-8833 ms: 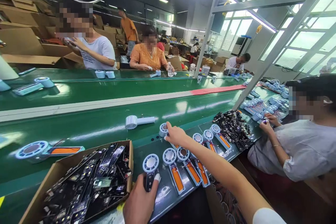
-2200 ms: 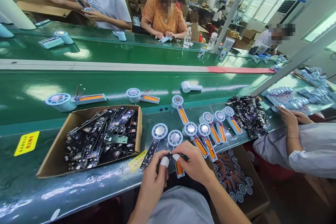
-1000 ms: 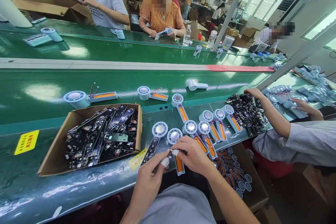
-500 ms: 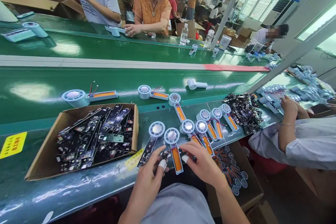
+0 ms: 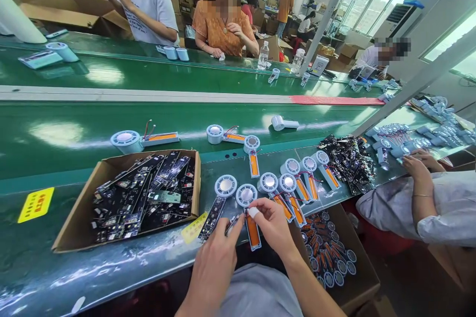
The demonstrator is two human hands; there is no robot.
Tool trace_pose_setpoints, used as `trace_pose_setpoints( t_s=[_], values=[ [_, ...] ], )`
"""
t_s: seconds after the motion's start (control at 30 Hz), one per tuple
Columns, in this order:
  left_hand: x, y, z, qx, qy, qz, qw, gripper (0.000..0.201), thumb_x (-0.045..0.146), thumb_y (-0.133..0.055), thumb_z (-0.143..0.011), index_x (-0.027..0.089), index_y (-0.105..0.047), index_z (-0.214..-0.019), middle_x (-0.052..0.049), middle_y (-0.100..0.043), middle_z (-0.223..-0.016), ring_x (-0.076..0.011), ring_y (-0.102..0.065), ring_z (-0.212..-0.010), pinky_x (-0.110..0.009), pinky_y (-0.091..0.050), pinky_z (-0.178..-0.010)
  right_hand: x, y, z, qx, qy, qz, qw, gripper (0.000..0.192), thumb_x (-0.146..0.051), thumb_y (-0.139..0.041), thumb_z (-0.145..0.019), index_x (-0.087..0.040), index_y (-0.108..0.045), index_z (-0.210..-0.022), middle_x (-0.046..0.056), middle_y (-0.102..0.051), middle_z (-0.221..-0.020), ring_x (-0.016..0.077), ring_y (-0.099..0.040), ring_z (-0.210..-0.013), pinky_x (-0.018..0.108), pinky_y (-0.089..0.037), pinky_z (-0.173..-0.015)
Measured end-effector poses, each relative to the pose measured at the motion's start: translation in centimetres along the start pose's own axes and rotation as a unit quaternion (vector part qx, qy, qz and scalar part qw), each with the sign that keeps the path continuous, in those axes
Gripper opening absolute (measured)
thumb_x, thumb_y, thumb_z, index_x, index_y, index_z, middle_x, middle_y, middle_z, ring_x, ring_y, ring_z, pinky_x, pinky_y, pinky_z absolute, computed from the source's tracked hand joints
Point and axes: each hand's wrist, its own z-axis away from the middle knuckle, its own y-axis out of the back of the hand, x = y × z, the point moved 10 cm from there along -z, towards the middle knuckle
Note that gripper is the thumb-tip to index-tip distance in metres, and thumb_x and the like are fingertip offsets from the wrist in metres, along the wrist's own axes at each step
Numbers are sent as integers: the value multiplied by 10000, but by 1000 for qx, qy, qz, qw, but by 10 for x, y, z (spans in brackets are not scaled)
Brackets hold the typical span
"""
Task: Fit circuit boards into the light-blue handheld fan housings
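Two hands work on a small fan part at a green counter (image 5: 111, 262).

The left hand (image 5: 213, 267) now pinches a thin dark strip (image 5: 231, 224); the right hand (image 5: 273, 225) (fingertip taped) has shifted onto the fan part (image 5: 250, 213), beside a box of circuit boards (image 5: 141, 193).

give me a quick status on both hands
Left hand pinching a thin black circuit strip. Right hand fingertips on the pale-blue round-headed fan shell with orange battery. Neighbouring shells crowd right.
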Motion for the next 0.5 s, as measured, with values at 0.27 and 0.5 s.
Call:
trace_pose_setpoints(
  t_s=[0.27, 0.5],
  values=[
    [-7, 3, -7, 32, 28, 104, 994, 537, 35, -357, -907, 243, -641, -1313, -83, -678, -1006, -176, -708, -646, -250, -501, -495, -37, -15, 31, 12, 228, 190, 955, 349, -57, -501, -893, -204, -724, -1117, 77, -713, -1013, 169, -676, -928, 272, -562, -821],
    [-9, 5, -7, 49, 30, 235, 970, 491, 132, -302, -936, 200, -597, -1323, -91, -737, -1119, -201, -751, -947, -298, -605, -715, -41, -5, 28, 42, 283, 235, 929, 256, -75, -540, -936, -209, -731, -1041, 69, -692, -957, 161, -675, -870, 257, -576, -781]
  ],
)
